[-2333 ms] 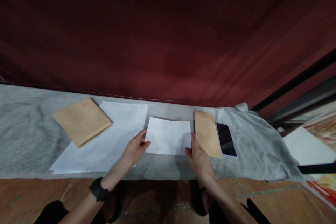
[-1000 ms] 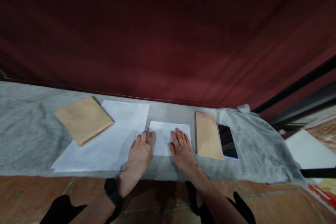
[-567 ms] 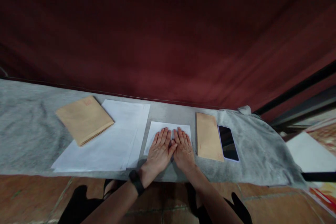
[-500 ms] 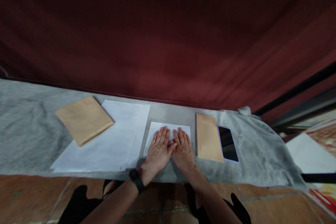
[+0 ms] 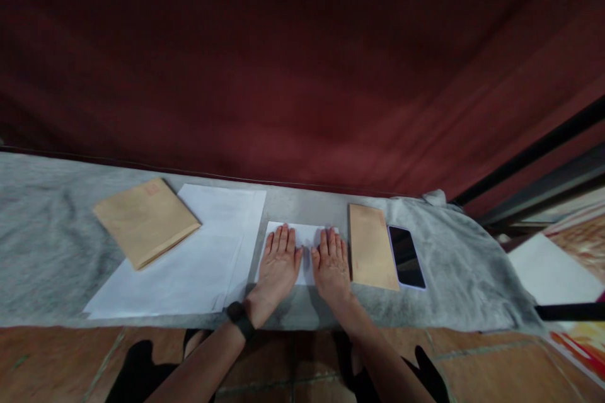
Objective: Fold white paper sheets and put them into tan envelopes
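Note:
Both palms lie flat on a small white sheet of paper point(image 5: 306, 238), which looks folded, on the grey cloth. My left hand point(image 5: 280, 261), with a dark watch on its wrist, covers the sheet's left side, fingers pointing away from me. On the right side rests my right hand point(image 5: 331, 266), its fingers stretched out as well. A strip of white paper shows between the thumbs. Just right of my right hand lies a brown envelope point(image 5: 372, 249), and a phone point(image 5: 407, 257) with a dark screen sits beside it.
To the left, larger white sheets point(image 5: 189, 283) lie partly under a stack of brown envelopes point(image 5: 149, 220). Grey cloth point(image 5: 42, 252) covers the long narrow surface. A dark red hanging fabric point(image 5: 302, 94) rises behind it. Brown floor tiles point(image 5: 61, 359) show in front.
My hands have slid apart across the white sheet; their thumbs, which were crossed, are now separated. The whole view has shifted slightly.

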`<state>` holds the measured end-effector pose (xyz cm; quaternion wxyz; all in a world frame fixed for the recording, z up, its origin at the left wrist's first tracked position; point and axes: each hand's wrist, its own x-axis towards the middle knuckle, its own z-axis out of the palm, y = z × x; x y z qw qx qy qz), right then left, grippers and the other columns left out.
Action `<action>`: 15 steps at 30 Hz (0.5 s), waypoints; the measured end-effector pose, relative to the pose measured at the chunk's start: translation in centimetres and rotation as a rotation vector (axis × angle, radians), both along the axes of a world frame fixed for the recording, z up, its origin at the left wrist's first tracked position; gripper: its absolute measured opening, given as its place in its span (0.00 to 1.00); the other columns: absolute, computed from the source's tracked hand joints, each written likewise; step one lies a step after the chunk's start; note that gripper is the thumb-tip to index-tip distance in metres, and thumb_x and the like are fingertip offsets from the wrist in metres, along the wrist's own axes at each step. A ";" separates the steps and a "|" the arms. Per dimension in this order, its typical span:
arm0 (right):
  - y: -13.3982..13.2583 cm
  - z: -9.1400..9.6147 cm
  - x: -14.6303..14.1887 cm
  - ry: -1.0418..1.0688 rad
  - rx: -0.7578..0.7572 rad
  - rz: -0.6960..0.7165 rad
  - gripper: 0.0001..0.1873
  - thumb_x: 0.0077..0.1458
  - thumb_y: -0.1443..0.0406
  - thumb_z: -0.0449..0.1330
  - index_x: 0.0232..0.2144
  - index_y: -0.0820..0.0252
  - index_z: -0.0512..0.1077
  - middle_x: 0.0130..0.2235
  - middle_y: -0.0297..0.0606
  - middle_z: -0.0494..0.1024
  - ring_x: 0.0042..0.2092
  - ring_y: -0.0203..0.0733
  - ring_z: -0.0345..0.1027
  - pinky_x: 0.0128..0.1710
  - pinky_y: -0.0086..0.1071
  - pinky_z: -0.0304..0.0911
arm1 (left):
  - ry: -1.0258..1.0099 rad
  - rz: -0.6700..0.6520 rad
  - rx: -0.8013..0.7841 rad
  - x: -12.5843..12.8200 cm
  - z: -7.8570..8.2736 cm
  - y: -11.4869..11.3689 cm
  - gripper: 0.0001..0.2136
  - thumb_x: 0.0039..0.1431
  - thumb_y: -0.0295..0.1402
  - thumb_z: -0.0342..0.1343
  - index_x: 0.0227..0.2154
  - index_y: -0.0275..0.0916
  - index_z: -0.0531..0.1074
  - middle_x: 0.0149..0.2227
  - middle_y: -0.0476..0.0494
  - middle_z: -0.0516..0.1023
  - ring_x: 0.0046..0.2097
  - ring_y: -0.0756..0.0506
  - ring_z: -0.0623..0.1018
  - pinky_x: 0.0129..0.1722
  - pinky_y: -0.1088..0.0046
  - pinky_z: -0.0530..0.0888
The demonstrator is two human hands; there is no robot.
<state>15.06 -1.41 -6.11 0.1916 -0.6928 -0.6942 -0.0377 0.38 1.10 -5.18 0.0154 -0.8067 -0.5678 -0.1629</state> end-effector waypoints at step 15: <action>1.3 -0.1 -0.5 -0.053 -0.050 0.004 0.30 0.70 0.58 0.47 0.67 0.70 0.57 0.70 0.56 0.52 0.70 0.53 0.47 0.67 0.49 0.48 | 0.081 -0.040 -0.061 -0.2 0.4 1.3 0.25 0.69 0.33 0.39 0.66 0.28 0.58 0.70 0.34 0.55 0.71 0.40 0.55 0.69 0.53 0.53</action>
